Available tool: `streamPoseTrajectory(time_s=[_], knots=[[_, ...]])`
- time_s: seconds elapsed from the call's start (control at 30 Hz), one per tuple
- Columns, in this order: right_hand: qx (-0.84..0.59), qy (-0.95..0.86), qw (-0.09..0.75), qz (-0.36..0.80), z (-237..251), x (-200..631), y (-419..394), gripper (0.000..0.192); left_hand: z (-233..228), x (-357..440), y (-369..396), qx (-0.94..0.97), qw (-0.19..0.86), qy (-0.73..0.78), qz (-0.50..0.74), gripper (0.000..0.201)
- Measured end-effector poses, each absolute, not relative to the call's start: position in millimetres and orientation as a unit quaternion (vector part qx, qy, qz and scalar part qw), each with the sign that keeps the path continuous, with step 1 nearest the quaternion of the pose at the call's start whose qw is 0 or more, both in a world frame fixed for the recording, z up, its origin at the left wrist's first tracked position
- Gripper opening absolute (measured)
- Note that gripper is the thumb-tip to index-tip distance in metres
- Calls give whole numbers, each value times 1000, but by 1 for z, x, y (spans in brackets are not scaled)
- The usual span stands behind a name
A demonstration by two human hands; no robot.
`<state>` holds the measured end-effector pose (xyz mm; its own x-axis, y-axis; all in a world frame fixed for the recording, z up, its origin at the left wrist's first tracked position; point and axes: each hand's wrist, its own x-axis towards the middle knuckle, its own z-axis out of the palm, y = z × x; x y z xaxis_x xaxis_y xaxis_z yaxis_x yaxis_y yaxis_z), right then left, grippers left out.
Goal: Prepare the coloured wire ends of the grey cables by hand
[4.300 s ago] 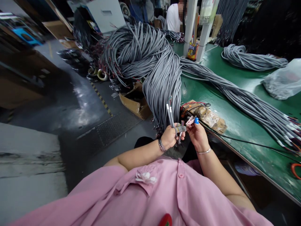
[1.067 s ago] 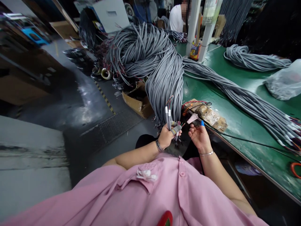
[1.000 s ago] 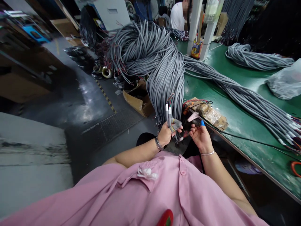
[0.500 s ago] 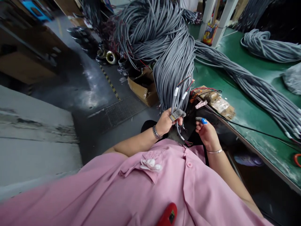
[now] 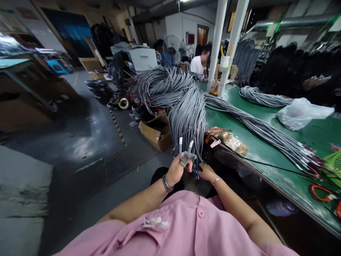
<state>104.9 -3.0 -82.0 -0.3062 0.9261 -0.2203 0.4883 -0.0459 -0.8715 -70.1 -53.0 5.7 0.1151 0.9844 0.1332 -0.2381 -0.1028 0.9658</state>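
Observation:
My left hand [image 5: 177, 170] is closed around a few grey cables [image 5: 191, 144] that stand up out of its grip. White bands circle these cables near their tips, where thin red and dark wires stick out. A grey cloth cover wraps a finger of this hand. Just right of it and slightly lower, my right hand [image 5: 207, 173] has its fingers bent together, with blue wrapping on one digit. What those fingers pinch is too small to make out. Directly beyond both hands hangs a thick bundle of grey cables [image 5: 186, 113] over the table's end.
The green table [image 5: 269, 161] runs along the right, bearing more grey cables [image 5: 255, 122], a plastic bag [image 5: 298, 113] and orange-handled scissors [image 5: 319, 193]. An open cardboard box [image 5: 157, 133] sits on the floor. Behind the white posts [image 5: 217, 46] is another person [image 5: 197, 64].
My view has tilted up, bringing the room and another person into sight. My right hand has moved left, close beside my left hand, which still grips the cables.

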Motion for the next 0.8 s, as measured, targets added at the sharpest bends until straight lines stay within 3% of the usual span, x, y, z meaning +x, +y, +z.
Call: streamPoseTrajectory(time_s=[0.13,0.23,0.3,0.47,0.7,0.8], knots=[[-510,-657,267,487,-62,110,-22,20,-3,-78,-50,560,553,388,480,41],[-395,-614,425,535,-29,115,-38,31,-7,-76,-49,610,541,386,431,44],[-358,-590,458,560,-8,120,-47,35,-9,-73,-48,624,538,385,417,43],[-367,-554,488,565,16,122,-54,33,-17,-69,-47,632,541,390,394,39],[-412,-606,499,462,10,116,-54,11,-19,-69,-47,699,511,370,336,23],[-412,-630,493,435,8,120,-57,12,-13,-67,-47,726,489,356,327,17]])
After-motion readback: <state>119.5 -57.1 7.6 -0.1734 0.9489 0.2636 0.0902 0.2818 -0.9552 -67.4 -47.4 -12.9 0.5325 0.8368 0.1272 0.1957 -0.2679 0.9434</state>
